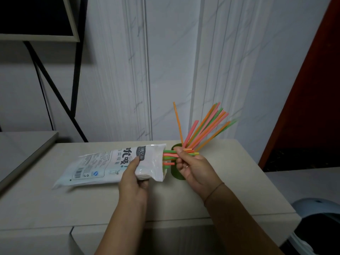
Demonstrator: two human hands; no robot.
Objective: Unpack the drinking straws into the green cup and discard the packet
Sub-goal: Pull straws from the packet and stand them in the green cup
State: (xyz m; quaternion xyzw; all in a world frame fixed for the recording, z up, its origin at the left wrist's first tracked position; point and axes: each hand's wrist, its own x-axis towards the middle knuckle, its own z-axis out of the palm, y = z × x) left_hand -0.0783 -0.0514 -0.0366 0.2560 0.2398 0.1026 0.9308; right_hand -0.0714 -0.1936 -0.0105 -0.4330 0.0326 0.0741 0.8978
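Note:
A white plastic straw packet (pixel 103 165) with black print lies sideways, its open mouth facing right. My left hand (pixel 133 178) grips the packet near that mouth and holds it just above the counter. Orange, pink, green and yellow straw ends (pixel 170 156) stick out of the opening. My right hand (pixel 191 166) is closed around these ends, right in front of the green cup (pixel 175 174). The cup is mostly hidden behind my right hand. Several coloured straws (pixel 204 129) stand in the cup and fan out up and to the right.
The beige counter (pixel 73 203) carries the cup and ends at a front edge near me. A blue-grey bin (pixel 316 225) with a dark opening stands at the lower right. A black metal frame (pixel 55 92) and white wall panels rise behind. A red-brown panel stands at the far right.

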